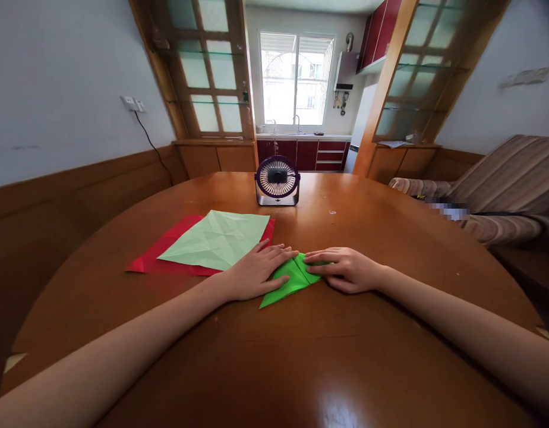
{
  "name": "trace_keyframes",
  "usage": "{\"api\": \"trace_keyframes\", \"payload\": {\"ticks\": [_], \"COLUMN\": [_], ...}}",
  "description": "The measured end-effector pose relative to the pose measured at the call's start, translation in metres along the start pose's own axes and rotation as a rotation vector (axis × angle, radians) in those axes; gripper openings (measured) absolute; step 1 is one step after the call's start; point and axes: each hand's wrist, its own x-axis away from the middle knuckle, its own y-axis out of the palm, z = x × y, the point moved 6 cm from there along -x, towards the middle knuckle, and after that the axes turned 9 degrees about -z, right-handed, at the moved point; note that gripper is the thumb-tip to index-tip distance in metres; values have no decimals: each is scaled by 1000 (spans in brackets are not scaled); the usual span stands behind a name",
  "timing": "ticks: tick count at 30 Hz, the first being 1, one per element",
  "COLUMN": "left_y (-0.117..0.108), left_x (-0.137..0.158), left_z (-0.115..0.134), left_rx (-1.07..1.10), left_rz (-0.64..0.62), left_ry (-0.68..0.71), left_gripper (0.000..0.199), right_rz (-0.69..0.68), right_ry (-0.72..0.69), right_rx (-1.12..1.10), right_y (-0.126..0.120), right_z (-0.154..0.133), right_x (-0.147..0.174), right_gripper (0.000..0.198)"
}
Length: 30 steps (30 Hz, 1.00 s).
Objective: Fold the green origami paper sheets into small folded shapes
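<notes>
A bright green folded sheet of paper (289, 286) lies on the wooden table, with a crease or slit running across its middle and a pointed corner toward me. My left hand (256, 270) lies flat over its left part, fingers spread and thumb on the paper. From the right, my right hand (348, 268) rests its fingertips on the paper's right part, the fingers stretched out and the lower ones bent under. The paper's far left and right corners are hidden beneath my hands. Neither hand grips it; both press it on the tabletop.
Left of my hands, a creased pale green sheet (216, 238) lies on red paper (145, 258). A small purple desk fan (277, 178) stands toward the table's far side. Little white scraps (332, 212) lie on the table (274, 368). A striped sofa (506, 178) is at right.
</notes>
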Motion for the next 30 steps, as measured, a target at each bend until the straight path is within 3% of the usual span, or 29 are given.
{"api": "trace_keyframes", "payload": {"ticks": [19, 25, 30], "left_y": [1, 1, 2], "left_x": [1, 1, 0], "left_z": [0, 0, -1], "left_rx": [-65, -47, -49], "left_rz": [-16, -5, -11], "left_ry": [42, 72, 78], "left_gripper": [44, 43, 43], "right_rz": [4, 91, -30], "right_ry": [-13, 156, 223], "right_rx": [-155, -317, -189], "right_y": [-2, -4, 10], "right_z": [0, 14, 20], "right_x": [1, -4, -18], "right_gripper": [41, 42, 47]}}
